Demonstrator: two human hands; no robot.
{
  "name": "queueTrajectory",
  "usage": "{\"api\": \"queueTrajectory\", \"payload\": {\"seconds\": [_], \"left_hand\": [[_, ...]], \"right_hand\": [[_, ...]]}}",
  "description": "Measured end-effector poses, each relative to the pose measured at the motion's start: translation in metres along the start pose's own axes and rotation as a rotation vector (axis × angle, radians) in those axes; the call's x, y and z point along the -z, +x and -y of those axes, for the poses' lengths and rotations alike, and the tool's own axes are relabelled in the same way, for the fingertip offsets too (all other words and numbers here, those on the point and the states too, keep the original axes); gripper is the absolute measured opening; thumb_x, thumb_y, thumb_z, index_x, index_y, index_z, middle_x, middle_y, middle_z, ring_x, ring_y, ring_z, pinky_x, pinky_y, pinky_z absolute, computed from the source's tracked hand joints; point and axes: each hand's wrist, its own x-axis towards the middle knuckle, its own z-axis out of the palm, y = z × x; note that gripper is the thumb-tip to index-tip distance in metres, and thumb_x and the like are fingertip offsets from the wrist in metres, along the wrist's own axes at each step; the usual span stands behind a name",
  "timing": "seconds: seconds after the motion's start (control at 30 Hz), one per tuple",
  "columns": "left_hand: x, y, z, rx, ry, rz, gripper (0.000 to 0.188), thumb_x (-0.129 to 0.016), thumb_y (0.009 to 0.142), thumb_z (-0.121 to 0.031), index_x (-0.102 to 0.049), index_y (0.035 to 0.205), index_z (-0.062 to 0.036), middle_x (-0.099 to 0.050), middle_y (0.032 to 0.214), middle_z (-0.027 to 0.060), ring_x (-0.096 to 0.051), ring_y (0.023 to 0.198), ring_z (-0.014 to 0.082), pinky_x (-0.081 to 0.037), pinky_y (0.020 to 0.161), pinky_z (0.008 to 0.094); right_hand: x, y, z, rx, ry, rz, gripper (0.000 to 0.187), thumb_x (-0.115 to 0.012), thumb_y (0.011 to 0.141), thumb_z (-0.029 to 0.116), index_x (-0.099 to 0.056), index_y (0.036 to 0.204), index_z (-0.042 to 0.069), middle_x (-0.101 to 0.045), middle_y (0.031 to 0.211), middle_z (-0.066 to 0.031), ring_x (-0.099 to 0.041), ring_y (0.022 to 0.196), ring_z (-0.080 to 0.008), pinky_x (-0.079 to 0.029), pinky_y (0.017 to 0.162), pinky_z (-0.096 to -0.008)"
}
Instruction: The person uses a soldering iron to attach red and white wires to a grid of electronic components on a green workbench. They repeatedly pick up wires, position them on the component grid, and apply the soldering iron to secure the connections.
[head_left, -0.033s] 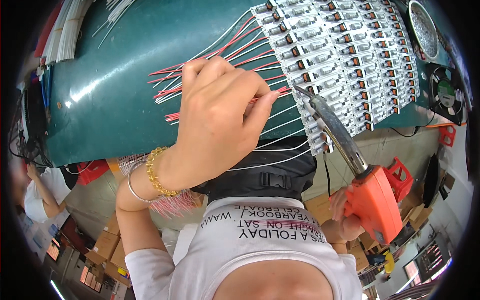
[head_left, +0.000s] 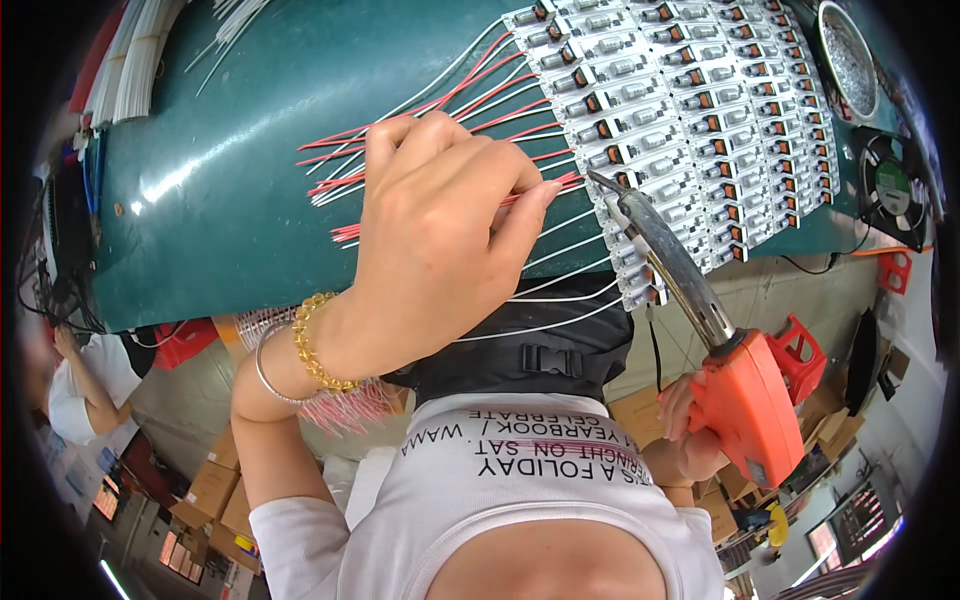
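Observation:
My left hand (head_left: 450, 215) is closed over a bunch of thin red wires (head_left: 345, 235), with thumb and forefinger pinching them near their ends. Those ends reach the edge of a panel of small circuit boards (head_left: 640, 130), set in rows with silvery and dark parts. In my right hand (head_left: 692, 430) is a soldering iron (head_left: 760, 400) with an orange-red pistol-shaped handle. Its dark tip rests at or just above the board edge, right beside the pinched wire ends; contact is unclear. White wires (head_left: 565, 298) and other red ones run from the panel's left edge, partly under my left hand.
A green mat (head_left: 230, 200) covers the table. Bundles of white wire (head_left: 130, 75) lie at the far left. At the right stand a round metal bowl (head_left: 847, 60) and a black fan (head_left: 893, 190). A black pouch (head_left: 545, 335) is at my waist. Another person (head_left: 95, 385) sits at left.

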Motion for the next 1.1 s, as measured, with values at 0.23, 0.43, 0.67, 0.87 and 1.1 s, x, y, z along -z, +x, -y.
{"api": "queueTrajectory", "payload": {"seconds": [0.23, 0.43, 0.67, 0.87, 1.1], "left_hand": [[0.0, 0.0, 0.001, -0.015, 0.018, 0.009, 0.011, -0.074, 0.076, -0.004, -0.064, 0.074, -0.0086, -0.059, 0.069, -0.0015, -0.052, 0.07, 0.0172, -0.035, 0.075, 0.0322], [-0.001, -0.001, 0.002, -0.023, 0.027, 0.009, 0.01, -0.074, 0.076, -0.005, -0.064, 0.075, -0.0081, -0.059, 0.069, -0.0009, -0.052, 0.071, 0.0178, -0.035, 0.075, 0.0329], [0.0, 0.0, 0.0, -0.026, 0.022, 0.007, 0.009, -0.073, 0.077, -0.006, -0.064, 0.076, -0.0076, -0.06, 0.071, 0.0008, -0.053, 0.073, 0.0195, -0.036, 0.076, 0.0331], [-0.005, -0.005, -0.01, 0.017, -0.021, -0.03, 0.01, -0.074, 0.075, -0.005, -0.064, 0.077, -0.008, -0.062, 0.083, 0.0031, -0.053, 0.084, 0.0211, -0.035, 0.08, 0.0333], [-0.014, -0.012, -0.012, -0.01, 0.051, -0.069, 0.013, -0.075, 0.072, -0.005, -0.064, 0.076, -0.0081, -0.062, 0.086, 0.0022, -0.053, 0.087, 0.0217, -0.034, 0.081, 0.0349]], "right_hand": [[0.011, -0.004, 0.007, -0.039, -0.265, 0.075, 0.037, -0.051, 0.086, 0.041, -0.06, 0.066, 0.012, -0.057, 0.068, -0.0033, -0.046, 0.063, -0.0246, -0.035, 0.057, -0.035], [0.002, 0.002, 0.002, 0.066, -0.044, -0.004, 0.048, -0.05, 0.089, 0.05, -0.058, 0.066, 0.009, -0.05, 0.061, -0.002, -0.045, 0.056, -0.0214, -0.033, 0.051, -0.0337], [-0.007, 0.0, 0.01, -0.046, 0.339, -0.071, 0.041, -0.05, 0.089, 0.041, -0.049, 0.067, 0.006, -0.043, 0.057, -0.0007, -0.041, 0.047, -0.0166, -0.032, 0.048, -0.0307], [0.002, -0.005, 0.002, -0.043, 0.363, -0.015, 0.038, -0.048, 0.088, 0.038, -0.057, 0.07, 0.006, -0.044, 0.058, -0.002, -0.042, 0.048, -0.0181, -0.034, 0.049, -0.0306], [0.006, -0.018, -0.008, -0.059, -0.077, -0.1, 0.05, -0.048, 0.089, 0.052, -0.062, 0.071, 0.007, -0.052, 0.073, -0.0037, -0.049, 0.069, -0.0211, -0.037, 0.057, -0.0339]]}}
